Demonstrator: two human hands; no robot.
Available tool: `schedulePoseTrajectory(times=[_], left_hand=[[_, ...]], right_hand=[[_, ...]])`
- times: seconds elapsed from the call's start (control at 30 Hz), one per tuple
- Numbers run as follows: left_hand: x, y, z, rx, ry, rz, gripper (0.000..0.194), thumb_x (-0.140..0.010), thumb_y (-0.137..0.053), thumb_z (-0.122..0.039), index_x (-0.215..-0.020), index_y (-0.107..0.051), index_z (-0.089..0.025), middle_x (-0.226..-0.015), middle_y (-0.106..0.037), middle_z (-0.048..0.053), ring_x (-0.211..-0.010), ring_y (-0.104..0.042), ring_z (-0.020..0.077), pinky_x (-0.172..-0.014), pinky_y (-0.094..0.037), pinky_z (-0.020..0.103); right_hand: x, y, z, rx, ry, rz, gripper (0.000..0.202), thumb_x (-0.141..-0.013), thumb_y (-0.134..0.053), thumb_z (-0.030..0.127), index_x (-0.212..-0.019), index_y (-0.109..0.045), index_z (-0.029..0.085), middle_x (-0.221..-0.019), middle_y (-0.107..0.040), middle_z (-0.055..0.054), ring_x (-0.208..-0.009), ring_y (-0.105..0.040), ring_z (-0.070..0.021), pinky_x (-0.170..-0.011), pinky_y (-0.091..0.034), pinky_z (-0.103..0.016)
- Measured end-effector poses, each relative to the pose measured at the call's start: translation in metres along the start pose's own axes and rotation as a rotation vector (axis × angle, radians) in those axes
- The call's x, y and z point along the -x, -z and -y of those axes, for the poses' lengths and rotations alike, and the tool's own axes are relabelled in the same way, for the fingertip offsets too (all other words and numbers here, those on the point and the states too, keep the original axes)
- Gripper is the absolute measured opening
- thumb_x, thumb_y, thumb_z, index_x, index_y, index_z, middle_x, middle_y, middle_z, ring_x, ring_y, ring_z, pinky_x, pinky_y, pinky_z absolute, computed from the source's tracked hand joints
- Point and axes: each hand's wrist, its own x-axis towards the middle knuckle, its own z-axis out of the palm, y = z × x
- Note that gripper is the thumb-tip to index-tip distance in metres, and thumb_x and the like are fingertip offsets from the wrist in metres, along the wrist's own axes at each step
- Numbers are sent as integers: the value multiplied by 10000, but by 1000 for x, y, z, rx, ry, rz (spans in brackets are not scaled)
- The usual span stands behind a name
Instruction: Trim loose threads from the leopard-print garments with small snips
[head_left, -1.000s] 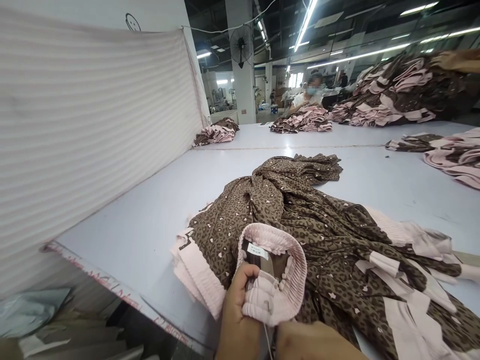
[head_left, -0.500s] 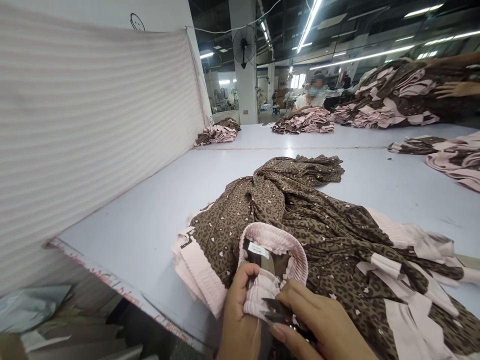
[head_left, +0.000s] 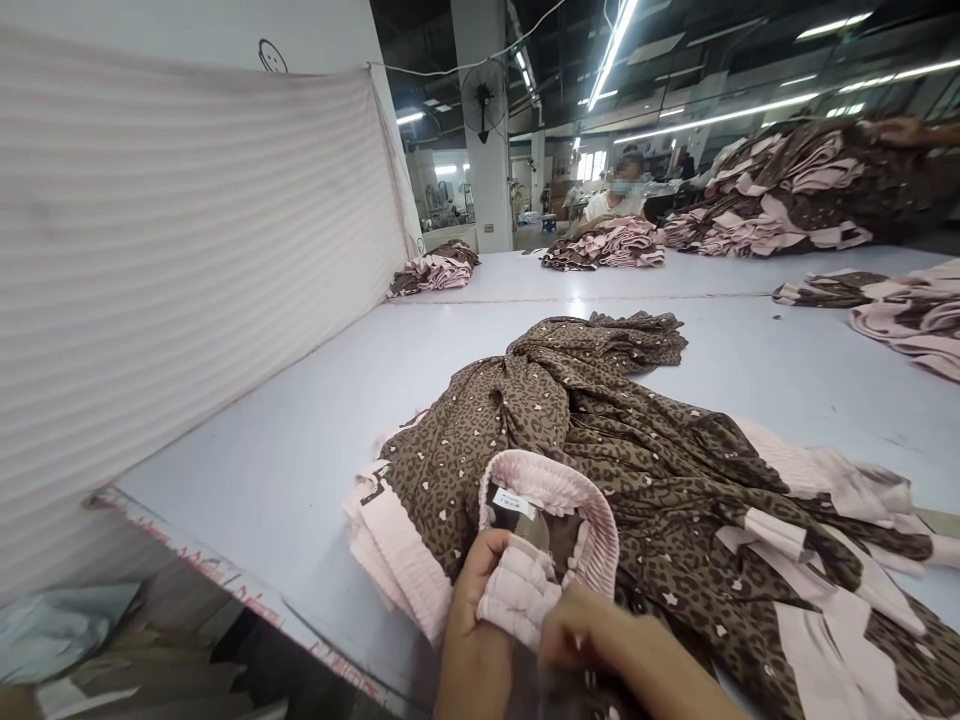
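Observation:
A brown leopard-print garment (head_left: pixel 525 410) with pink ribbed bands lies bunched on the pale table. Its gathered pink waistband (head_left: pixel 592 490) forms an open loop near the front edge, with a small white label (head_left: pixel 515 502) inside. My left hand (head_left: pixel 480 610) is closed on the left side of this band, thumb on top. Just right of it, my right hand (head_left: pixel 615 640) is closed and blurred against the band's lower right part; what its fingers hold is hidden.
Beyond the garment, smaller piles of the same fabric (head_left: pixel 607 243) sit on the table (head_left: pixel 285 400). A large heap (head_left: pixel 787 190) stands at the back right, with another person's hand (head_left: pixel 900 132) at it. A masked person (head_left: pixel 619 190) is behind. White quilted sheeting (head_left: pixel 195 250) hangs left.
Dark pointed blades visible in my right hand earlier no longer show. That hand has turned and its fingers have closed in. At the back right, the other person's hand has moved up.

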Motion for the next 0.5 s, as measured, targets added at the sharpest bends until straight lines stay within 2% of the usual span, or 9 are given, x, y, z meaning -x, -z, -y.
schedulePoseTrajectory(times=[0.07, 0.13, 0.17, 0.23, 0.33, 0.4, 0.5], left_hand=[[0, 1, 3, 7, 3, 21, 264, -650, -761, -381, -775, -619, -197, -595, -572, -23, -542, -468, 113, -505, -351, 194], [0, 2, 5, 29, -51, 54, 306, -639, -771, -414, -770, -610, -190, -592, -527, -36, -548, -444, 105, -508, -349, 188], [0, 2, 5, 29, -66, 64, 324, -627, -781, -422, -765, -611, -184, -594, -520, -38, -550, -436, 101, -504, -344, 183], [0, 2, 6, 3, -34, 48, 331, -631, -781, -434, -779, -622, -184, -582, -520, -40, -541, -430, 96, -494, -336, 176], [0, 1, 4, 8, 38, -29, 306, -661, -764, -446, -778, -638, -192, -561, -530, -49, -516, -425, 81, -470, -309, 164], [-1, 0, 5, 97, 43, -73, 294, -633, -792, -413, -757, -649, -188, -597, -564, -46, -537, -443, 77, -480, -313, 162], [-1, -1, 7, 233, 81, -120, 286, -569, -836, -321, -741, -657, -181, -615, -592, -42, -565, -487, 94, -526, -361, 185]], right_hand=[[-8, 5, 4, 11, -15, -96, 273, -801, -611, 469, -925, -556, 231, -790, -565, -12, -644, -532, -153, -562, -423, -220], [-15, 3, 5, 5, 34, -167, 165, -844, -538, 364, -902, -555, 210, -794, -562, -31, -662, -540, -158, -577, -429, -234], [-18, 0, 4, -6, 77, -161, 142, -855, -498, 330, -867, -568, 208, -785, -569, -37, -660, -552, -159, -569, -431, -238], [-19, -12, 1, -35, 136, -81, 228, -881, -438, 338, -775, -591, 207, -754, -592, -47, -659, -579, -166, -548, -439, -245], [-17, -24, -4, -58, 118, 35, 319, -923, -441, 420, -767, -615, 203, -742, -630, -32, -655, -600, -154, -579, -473, -259], [-13, -19, -2, -65, 108, 47, 320, -906, -493, 479, -834, -628, 198, -771, -644, -24, -661, -606, -149, -616, -496, -272], [-7, 3, 9, -73, 90, 30, 369, -898, -476, 546, -895, -637, 215, -797, -651, -32, -702, -622, -166, -639, -510, -261]])
